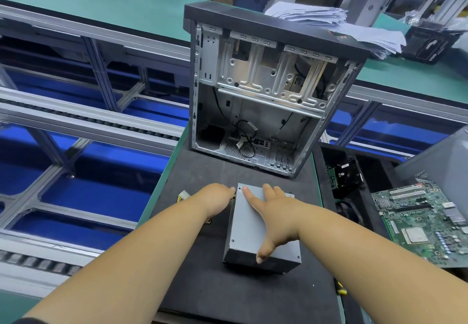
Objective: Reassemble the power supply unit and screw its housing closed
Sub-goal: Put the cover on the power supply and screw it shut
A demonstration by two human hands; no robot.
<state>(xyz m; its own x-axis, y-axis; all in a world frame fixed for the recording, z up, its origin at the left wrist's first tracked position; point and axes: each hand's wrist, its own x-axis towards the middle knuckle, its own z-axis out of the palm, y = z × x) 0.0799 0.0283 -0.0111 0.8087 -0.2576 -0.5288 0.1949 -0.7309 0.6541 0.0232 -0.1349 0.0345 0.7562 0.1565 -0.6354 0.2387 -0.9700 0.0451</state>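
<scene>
A grey metal power supply unit [243,232] lies on the black mat in front of me, its lid on top. My right hand [272,212] lies flat across the lid, fingers spread toward the far edge and thumb hanging over the near edge. My left hand [215,198] is at the unit's far left corner, its fingertips hidden against the side, so I cannot see whether they hold anything. A white cable connector [184,195] with yellow wires sticks out to the left of that hand.
An empty open computer case [268,90] stands upright behind the unit. A green motherboard [425,222] lies at the right beside a black tray of parts [344,174]. A yellow-handled tool [340,287] pokes out at the mat's right edge. Conveyor rails [83,123] run on the left.
</scene>
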